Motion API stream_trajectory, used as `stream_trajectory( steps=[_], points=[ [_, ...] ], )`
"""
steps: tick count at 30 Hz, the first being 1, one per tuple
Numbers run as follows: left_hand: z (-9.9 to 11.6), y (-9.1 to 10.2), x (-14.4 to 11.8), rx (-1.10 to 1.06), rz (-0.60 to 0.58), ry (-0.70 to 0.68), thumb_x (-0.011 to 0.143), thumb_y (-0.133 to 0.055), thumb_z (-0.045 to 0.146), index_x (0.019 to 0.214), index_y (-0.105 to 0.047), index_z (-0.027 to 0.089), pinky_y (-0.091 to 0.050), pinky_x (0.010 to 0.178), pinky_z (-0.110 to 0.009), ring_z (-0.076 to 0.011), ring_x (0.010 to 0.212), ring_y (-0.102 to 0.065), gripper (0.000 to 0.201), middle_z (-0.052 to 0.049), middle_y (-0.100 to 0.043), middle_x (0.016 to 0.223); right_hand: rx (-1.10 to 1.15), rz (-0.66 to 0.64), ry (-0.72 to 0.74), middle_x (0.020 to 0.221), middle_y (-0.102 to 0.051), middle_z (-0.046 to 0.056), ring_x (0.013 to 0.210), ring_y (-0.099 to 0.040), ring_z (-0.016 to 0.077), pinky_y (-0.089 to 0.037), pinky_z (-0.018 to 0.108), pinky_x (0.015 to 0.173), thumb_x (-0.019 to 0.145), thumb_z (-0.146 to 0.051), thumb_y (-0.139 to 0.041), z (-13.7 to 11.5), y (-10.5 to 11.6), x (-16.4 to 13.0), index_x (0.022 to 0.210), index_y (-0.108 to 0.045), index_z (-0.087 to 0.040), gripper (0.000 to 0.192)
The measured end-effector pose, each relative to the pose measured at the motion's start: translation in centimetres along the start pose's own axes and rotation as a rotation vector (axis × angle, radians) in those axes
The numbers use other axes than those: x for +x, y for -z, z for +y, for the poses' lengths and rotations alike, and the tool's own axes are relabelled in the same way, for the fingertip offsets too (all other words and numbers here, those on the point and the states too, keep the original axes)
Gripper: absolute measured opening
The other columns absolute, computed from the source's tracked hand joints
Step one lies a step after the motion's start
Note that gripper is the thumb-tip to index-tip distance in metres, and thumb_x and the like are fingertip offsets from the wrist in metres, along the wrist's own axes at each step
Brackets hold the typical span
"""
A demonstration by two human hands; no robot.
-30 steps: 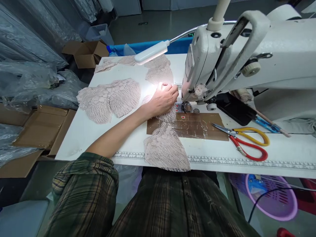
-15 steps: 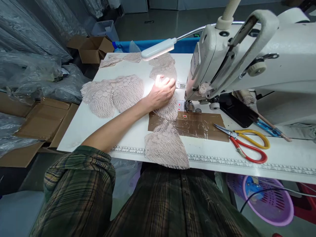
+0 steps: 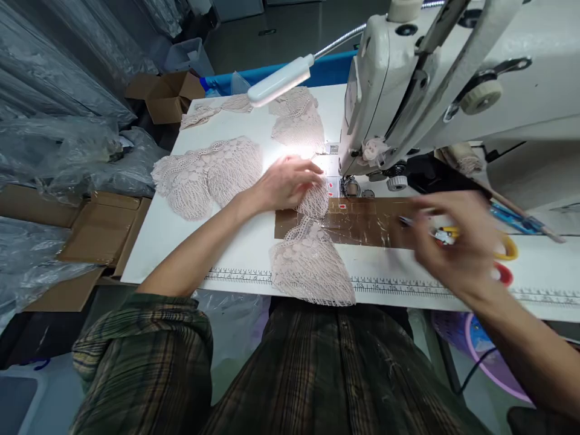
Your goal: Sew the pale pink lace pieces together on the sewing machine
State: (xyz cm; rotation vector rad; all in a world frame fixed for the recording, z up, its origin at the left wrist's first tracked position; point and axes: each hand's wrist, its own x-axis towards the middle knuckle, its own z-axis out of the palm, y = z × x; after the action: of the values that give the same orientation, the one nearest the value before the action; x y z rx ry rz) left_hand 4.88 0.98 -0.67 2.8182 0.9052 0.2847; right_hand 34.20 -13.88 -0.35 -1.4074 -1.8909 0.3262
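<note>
Item: lace piece [image 3: 310, 263], pale pink, lying across a brown taped patch [image 3: 362, 222] on the white table [image 3: 154, 241], its lower end hanging over the table's near edge, its upper end just left of the sewing machine's needle foot [image 3: 350, 187].

Left hand [image 3: 285, 181]: flat on the lace beside the needle foot, fingers spread and pressing, not pinching.

Right hand [image 3: 453, 241]: blurred, over the scissors [image 3: 502, 254] to the right of the needle foot; whether it holds them cannot be told.

Also present: sewing machine [image 3: 453, 90]; lamp [image 3: 280, 80] behind the needle foot; more lace pieces [image 3: 208, 175] left of it and one behind.

Handling note: the left palm should probably keep the lace flat and taut so its edge stays lined up; scissor tips are best kept clear of the open weave.
</note>
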Motion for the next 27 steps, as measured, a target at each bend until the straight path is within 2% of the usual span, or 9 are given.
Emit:
stream_trajectory(
  steps=[2,3,5,7,11,15,19,22,27],
  points=[
    [0.8,-0.3,-0.7,-0.032,-0.072,-0.080,0.104,-0.043,0.026,0.127,-0.065,0.028,-0.037,0.112,-0.047,-0.0213,0.127,-0.059,0.032,-0.003,-0.063,0.142,-0.015,-0.064,0.173,0.117,-0.069,0.013,0.105,-0.067,0.0309,-0.056,0.050,0.089,0.097,-0.033,-0.055,-1.2,-3.3,0.3,0.128,-0.065,-0.028,0.034],
    [1.1,-0.6,-1.0,-0.030,-0.087,-0.099,0.105,-0.042,0.028,0.131,-0.063,0.028,-0.035,0.113,-0.046,-0.0214,0.130,-0.057,0.033,-0.004,-0.060,0.146,-0.028,-0.142,0.253,0.118,-0.070,0.013,0.106,-0.067,0.0296,-0.057,0.048,0.089,0.097,-0.030,-0.051,-1.7,-4.7,0.6,0.132,-0.064,-0.025,0.037],
    [1.6,-1.1,-1.2,0.005,-0.082,-0.099,0.107,-0.039,0.031,0.136,-0.059,0.025,-0.036,0.112,-0.046,-0.0230,0.133,-0.055,0.036,-0.007,-0.055,0.152,-0.071,-0.226,0.311,0.126,-0.067,0.015,0.116,-0.063,0.0296,-0.054,0.047,0.095,0.099,-0.026,-0.046,-2.4,-6.7,1.3,0.135,-0.061,-0.019,0.040],
    [2.0,-1.7,-1.1,0.062,-0.065,-0.074,0.108,-0.036,0.032,0.139,-0.057,0.022,-0.039,0.108,-0.046,-0.0260,0.132,-0.055,0.039,-0.011,-0.053,0.153,-0.154,-0.292,0.318,0.129,-0.066,0.017,0.118,-0.059,0.0316,-0.051,0.049,0.097,0.099,-0.025,-0.043,-2.4,-7.6,1.9,0.134,-0.061,-0.015,0.040],
    [2.8,-2.1,0.0,0.151,-0.053,-0.050,0.108,-0.034,0.031,0.139,-0.055,0.017,-0.042,0.100,-0.046,-0.0303,0.126,-0.055,0.040,-0.017,-0.054,0.148,-0.322,-0.302,0.278,0.124,-0.066,0.019,0.110,-0.058,0.0347,-0.048,0.054,0.093,0.100,-0.026,-0.043,-1.6,-7.1,2.0,0.120,-0.067,-0.012,0.035],
    [2.5,-2.1,1.1,0.149,-0.056,-0.077,0.108,-0.031,0.032,0.139,-0.056,0.015,-0.043,0.095,-0.043,-0.0290,0.116,-0.058,0.043,-0.018,-0.061,0.135,-0.237,-0.277,0.237,0.117,-0.067,0.019,0.107,-0.059,0.0314,-0.050,0.048,0.094,0.099,-0.023,-0.043,-0.6,-6.1,2.0,0.113,-0.068,-0.010,0.031],
    [1.9,-2.4,1.5,0.135,-0.021,-0.083,0.108,-0.031,0.033,0.139,-0.057,0.015,-0.043,0.093,-0.042,-0.0284,0.113,-0.058,0.044,-0.017,-0.063,0.129,-0.195,-0.284,0.197,0.108,-0.066,0.019,0.093,-0.061,0.0276,-0.054,0.044,0.086,0.100,-0.025,-0.041,-0.1,-5.9,2.7,0.122,-0.062,-0.008,0.035],
    [1.8,-2.4,1.4,0.121,-0.017,-0.090,0.108,-0.033,0.033,0.138,-0.058,0.015,-0.043,0.093,-0.042,-0.0282,0.112,-0.059,0.043,-0.017,-0.063,0.126,-0.268,-0.301,0.216,0.111,-0.063,0.020,0.094,-0.060,0.0295,-0.054,0.047,0.083,0.100,-0.026,-0.041,-0.2,-6.3,3.0,0.132,-0.058,-0.008,0.041],
    [2.0,-2.4,1.5,0.123,-0.002,-0.098,0.108,-0.031,0.031,0.134,-0.060,0.014,-0.044,0.091,-0.042,-0.0273,0.110,-0.060,0.042,-0.017,-0.065,0.122,-0.315,-0.279,0.229,0.112,-0.061,0.020,0.101,-0.058,0.0309,-0.053,0.047,0.087,0.100,-0.023,-0.043,-0.3,-7.0,2.5,0.119,-0.068,-0.010,0.034]
  ],
)
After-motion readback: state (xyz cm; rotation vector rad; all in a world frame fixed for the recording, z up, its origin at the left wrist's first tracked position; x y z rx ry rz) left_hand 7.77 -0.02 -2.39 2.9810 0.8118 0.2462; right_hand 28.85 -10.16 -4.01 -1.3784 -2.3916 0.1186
